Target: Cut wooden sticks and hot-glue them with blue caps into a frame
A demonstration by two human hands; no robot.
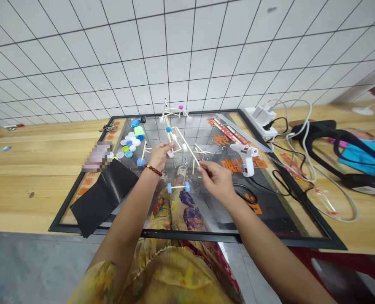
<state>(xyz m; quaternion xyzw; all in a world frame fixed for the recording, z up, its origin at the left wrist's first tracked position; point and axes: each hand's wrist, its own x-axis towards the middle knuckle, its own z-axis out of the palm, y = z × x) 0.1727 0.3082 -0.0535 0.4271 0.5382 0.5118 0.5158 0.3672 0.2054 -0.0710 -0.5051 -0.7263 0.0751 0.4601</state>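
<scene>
head view | left hand (158, 155): grip clenched on the stick frame (177, 141), raised above the glass-topped mat (187, 234) for two-handed support (apparently to keep it off the surface) | right hand (215, 180): grip pinched the frame's long stick end, steadying it | hot glue gun (244, 158): lay on the mat, within reach

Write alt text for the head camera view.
Seen from above, a person's left hand and right hand hold a wooden-stick frame with bottle-cap wheels over a black-framed glass board, near a white hot glue gun and scattered bottle caps.
</scene>
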